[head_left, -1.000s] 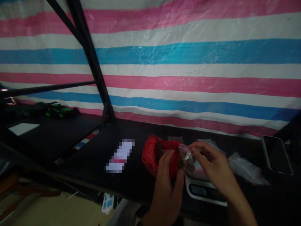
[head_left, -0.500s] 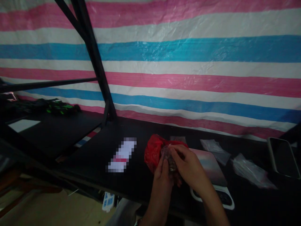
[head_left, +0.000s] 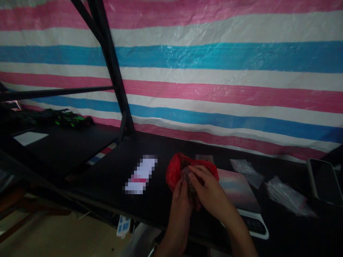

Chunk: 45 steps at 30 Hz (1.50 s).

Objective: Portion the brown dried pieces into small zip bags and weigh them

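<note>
My left hand point(head_left: 182, 201) and my right hand point(head_left: 209, 191) are both closed on a small clear plastic bag point(head_left: 191, 185) with small dark brownish pieces in it. My fingertips pinch its upper part; the lower part is partly hidden between my hands. Right behind them sits a red plastic bag point(head_left: 173, 175), its mouth open, showing brown bits inside that I cannot name. To the right of my right hand is a kitchen scale point(head_left: 239, 191) with a shiny metal plate and a white body, partly covered by my forearm.
Flat clear plastic bags point(head_left: 248, 171) and a pile of more point(head_left: 288, 198) lie right of the scale. A phone point(head_left: 325, 182) is at the far right. A blurred-out paper strip point(head_left: 142, 175) lies left. A black metal post point(head_left: 114, 67) rises behind, before a striped sheet point(head_left: 214, 78).
My right hand has shifted slightly left and its fingers lie further over the top of the small bag. More of the red bag's opening and contents shows. The view has moved a little.
</note>
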Tool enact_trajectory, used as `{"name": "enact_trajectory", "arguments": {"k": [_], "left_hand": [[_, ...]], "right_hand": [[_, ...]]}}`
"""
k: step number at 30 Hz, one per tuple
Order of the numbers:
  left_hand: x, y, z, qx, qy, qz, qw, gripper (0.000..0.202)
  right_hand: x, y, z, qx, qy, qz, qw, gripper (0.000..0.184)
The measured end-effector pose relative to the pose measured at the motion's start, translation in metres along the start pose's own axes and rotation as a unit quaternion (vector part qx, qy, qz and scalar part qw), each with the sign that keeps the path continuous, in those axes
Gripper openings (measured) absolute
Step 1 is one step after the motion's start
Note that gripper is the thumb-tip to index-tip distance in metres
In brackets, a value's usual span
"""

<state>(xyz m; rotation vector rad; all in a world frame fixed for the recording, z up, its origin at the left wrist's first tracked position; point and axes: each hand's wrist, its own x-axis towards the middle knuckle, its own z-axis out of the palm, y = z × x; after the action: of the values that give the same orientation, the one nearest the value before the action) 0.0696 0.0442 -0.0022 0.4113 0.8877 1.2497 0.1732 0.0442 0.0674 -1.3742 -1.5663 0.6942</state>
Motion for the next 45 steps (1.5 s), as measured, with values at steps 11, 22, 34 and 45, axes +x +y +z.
{"name": "enact_trajectory", "arguments": {"k": [11,22,34,45], "left_hand": [[-0.007,0.012,0.017,0.044,0.024,-0.013,0.999,0.067],[-0.032,0.025,0.012,0.25,-0.064,0.195,0.946,0.049],[-0.039,0.019,0.009,0.404,-0.129,0.338,0.841,0.05],[-0.03,0.014,0.003,0.397,-0.053,0.422,0.813,0.039]], "right_hand": [[0.001,0.005,-0.008,0.012,-0.006,0.011,1.0,0.036],[-0.002,-0.009,-0.043,0.067,0.043,0.036,0.996,0.044],[-0.019,-0.008,-0.084,0.035,0.071,0.026,0.996,0.031],[-0.024,0.078,-0.131,-0.149,0.271,0.075,0.948,0.05]]}}
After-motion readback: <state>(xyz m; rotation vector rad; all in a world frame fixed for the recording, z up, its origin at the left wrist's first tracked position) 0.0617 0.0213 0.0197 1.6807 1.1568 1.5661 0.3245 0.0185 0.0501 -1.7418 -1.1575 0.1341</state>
